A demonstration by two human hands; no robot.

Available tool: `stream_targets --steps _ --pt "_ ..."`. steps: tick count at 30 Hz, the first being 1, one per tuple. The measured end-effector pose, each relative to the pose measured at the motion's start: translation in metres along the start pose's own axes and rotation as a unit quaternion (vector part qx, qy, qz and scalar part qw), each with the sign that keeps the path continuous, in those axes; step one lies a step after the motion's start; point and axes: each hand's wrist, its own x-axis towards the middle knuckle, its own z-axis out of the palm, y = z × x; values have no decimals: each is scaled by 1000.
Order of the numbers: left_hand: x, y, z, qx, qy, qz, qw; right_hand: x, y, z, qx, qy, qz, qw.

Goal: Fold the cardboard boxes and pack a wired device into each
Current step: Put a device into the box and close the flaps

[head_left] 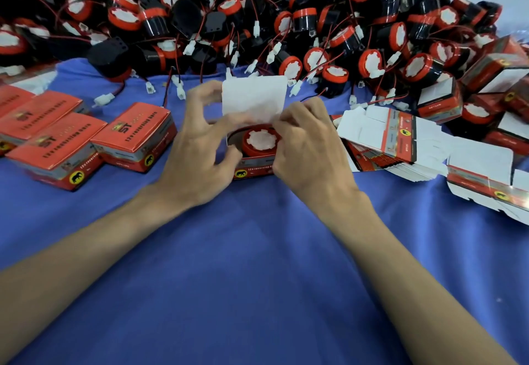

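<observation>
Our hands are apart, one at each end of the box (252, 170) in the middle of the counter (257, 278); our left hand (197, 144) curls round the left end with the thumb against the near wall, and our right hand (309, 147) grips the right end, fingertips up at the lower corner of the lid flap (254, 98); that flap stands upright, white side toward us, so the box is not yet closed. The device (260, 142) sits inside with its red face up; we judge the closing to be the step in hand.

We cannot tell where its wire and plug lie; if either crosses the rim, the flap will trap it and the lid will bulge or spring back. The device seems to fill the box almost wall to wall; if it sits tilted, the tuck may miss its gap, and forcing it would crease the card. Loose white connectors (296, 85) from the pile (257, 6) lie just behind the flap; one could snag as we fold it down. Finished boxes (134, 138) on our left and the flat blanks (400, 141) on our right lie near; a careless push would scatter them; pressing from one side only may slide the box on the blue cloth.
</observation>
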Motion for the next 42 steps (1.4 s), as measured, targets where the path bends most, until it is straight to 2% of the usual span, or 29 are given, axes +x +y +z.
stream_targets --steps 4,8,12,15,19,24,26,29,32,38,42 --pt "-5 -1 2 146 49 150 977 2 -3 -5 43 73 25 996" --pt "-10 2 4 193 18 194 962 -1 -1 -4 41 62 21 997" --pt "-5 3 3 160 -12 172 972 -3 0 2 43 12 41 998" --pt "-4 2 5 122 -2 170 978 -3 -3 3 23 2 38 999" --pt "-5 2 8 125 16 156 980 -3 -2 3 -9 -41 36 998" --pt "-4 1 9 139 34 144 979 2 3 -3 81 -8 33 996" --pt "-4 1 8 147 39 129 980 2 6 -4 97 -20 37 994" --pt "-3 1 7 160 33 109 981 4 10 -7 86 -14 -16 996" --pt "-4 1 9 165 26 103 981 3 13 -11 99 -53 -31 993" --pt "-3 -1 10 155 10 123 980 3 8 -14 5 -110 -52 993" --pt "-5 -3 10 124 0 114 986 1 8 -16 50 -81 -58 994"
